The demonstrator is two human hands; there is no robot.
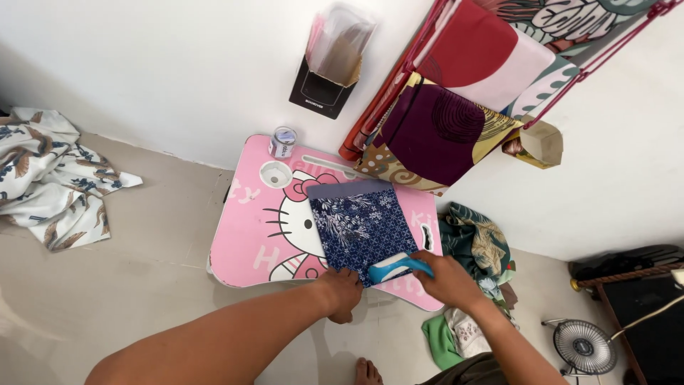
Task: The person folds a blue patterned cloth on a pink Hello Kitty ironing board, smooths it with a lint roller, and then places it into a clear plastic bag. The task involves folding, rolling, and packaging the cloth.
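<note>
A folded dark blue patterned cloth (360, 227) lies on a small pink cartoon-printed lap table (246, 228). My right hand (447, 278) grips the blue handle of a small iron (393, 268), which rests on the near edge of the cloth. My left hand (342, 291) presses on the near corner of the cloth at the table's front edge, fingers curled down.
A small jar (283, 142) stands at the table's far corner beside a round cup recess (275, 174). Patterned fabrics hang on a rack (456, 107) by the wall. Crumpled cloths lie right of the table (474, 242) and far left (50, 178). A small fan (584, 346) sits at the right.
</note>
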